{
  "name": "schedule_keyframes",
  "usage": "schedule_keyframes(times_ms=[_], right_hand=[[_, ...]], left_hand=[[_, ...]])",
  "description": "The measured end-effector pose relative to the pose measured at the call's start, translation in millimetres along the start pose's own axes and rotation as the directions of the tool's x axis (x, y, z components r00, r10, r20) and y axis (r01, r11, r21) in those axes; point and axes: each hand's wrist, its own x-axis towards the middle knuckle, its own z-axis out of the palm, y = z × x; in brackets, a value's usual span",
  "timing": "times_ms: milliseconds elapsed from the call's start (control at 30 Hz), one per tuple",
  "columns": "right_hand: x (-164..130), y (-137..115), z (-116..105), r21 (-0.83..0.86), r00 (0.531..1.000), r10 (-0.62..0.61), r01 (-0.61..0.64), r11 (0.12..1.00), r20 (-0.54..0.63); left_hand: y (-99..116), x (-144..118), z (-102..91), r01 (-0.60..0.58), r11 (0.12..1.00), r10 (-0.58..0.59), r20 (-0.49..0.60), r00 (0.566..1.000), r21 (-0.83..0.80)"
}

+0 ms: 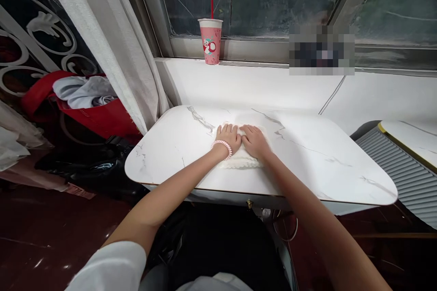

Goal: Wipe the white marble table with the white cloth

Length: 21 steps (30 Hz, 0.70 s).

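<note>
We press both hands, left hand (228,137) and right hand (254,141), flat with fingers spread on the cloth (241,159), mid-worktop (317,159). The cloth looks soft, light and limp; we judge its scalloped near edge or corners the best hold.

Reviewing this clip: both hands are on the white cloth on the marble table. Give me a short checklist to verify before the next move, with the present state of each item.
1. Left hand flat on the folded white cloth: ok.
2. Right hand flat on the cloth beside the left: ok.
3. Cloth lies wholly on the marble table, away from its edges: ok.
4. Cloth edges aligned under the hands: cannot tell, the hands cover most of it.
5. Pink cup with red straw stands apart on the window sill, upright: ok.
6. Pink coil band sits on the left wrist, off the cloth: ok.
</note>
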Motion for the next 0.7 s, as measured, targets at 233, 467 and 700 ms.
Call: schedule_keyframes(times_ms=[233,467,700], right_hand=[[59,42,16,0.019,0.999,0.039,-0.039,0.999,-0.032],[103,78,34,0.039,0.995,0.076,-0.073,0.997,-0.072],[118,95,41,0.038,0.991,0.090,-0.086,0.996,-0.104]], left_hand=[[-9,73,10.1,0.033,0.996,-0.037,-0.038,0.999,-0.083],[-14,128,20.5,0.051,0.994,-0.056,-0.049,0.997,-0.098],[-14,149,23.5,0.047,0.993,-0.052,-0.041,0.998,-0.111]])
